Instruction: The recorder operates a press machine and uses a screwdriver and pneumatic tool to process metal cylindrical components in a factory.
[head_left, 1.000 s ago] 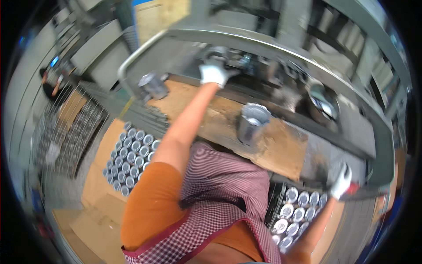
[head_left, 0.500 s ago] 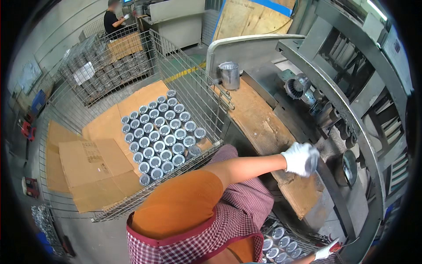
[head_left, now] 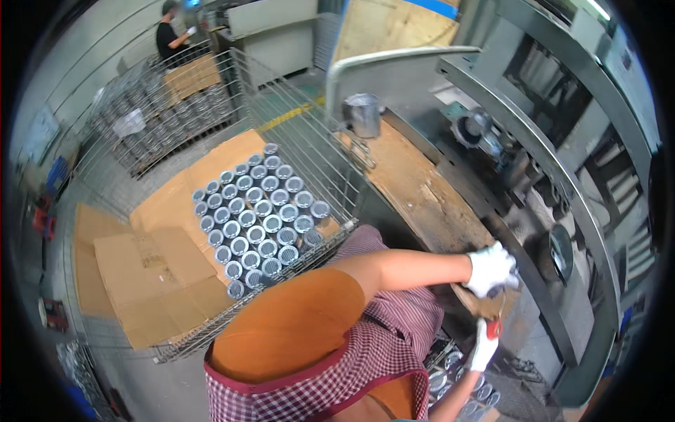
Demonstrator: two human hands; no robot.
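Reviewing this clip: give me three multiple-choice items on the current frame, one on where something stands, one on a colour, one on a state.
1. Where does the lone metal can stand?
A. On the far end of the wooden bench top
B. On the flat cardboard inside the wire cage
C. In the person's lap

2. What colour are the gloves on both hands?
A. Blue
B. White
C. Black

3. How do the metal cans in the wire cage stand?
A. Tipped over in a heap
B. Sealed in a closed box
C. Upright, packed in rows with open tops showing

Answers:
1 A, the can stands alone at the bench's far end, near the curved metal rail.
2 B, the left hand at the bench's near edge and the right hand below it both wear white gloves.
3 C, ringed open tops face up in neat rows on cardboard.
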